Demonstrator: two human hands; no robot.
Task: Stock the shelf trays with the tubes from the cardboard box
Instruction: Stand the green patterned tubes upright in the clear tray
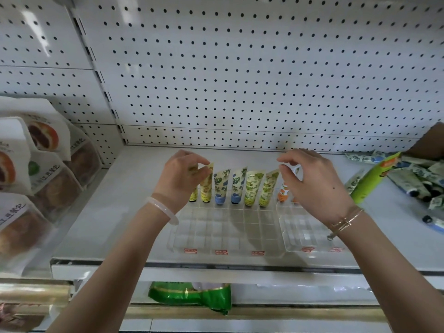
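Two clear plastic trays with grid compartments sit on the white shelf: a wide one (216, 236) and a smaller one (300, 233) to its right. Several floral tubes stand cap-down along the wide tray's back row: yellow (206, 188), blue (219, 186), blue (237, 186), green (252, 188), green (268, 188). My left hand (182, 179) pinches the top of the yellow tube at the row's left end. My right hand (314, 181) pinches the top of an orange-patterned tube (283, 192) standing at the smaller tray's back. The cardboard box (430, 140) shows at the right edge.
A heap of loose tubes (418, 176) and a green package (370, 179) lie on the shelf to the right. Bagged pastries (43, 164) fill the left shelf section. Pegboard backs the shelf. A green bag (192, 294) sits on the shelf below.
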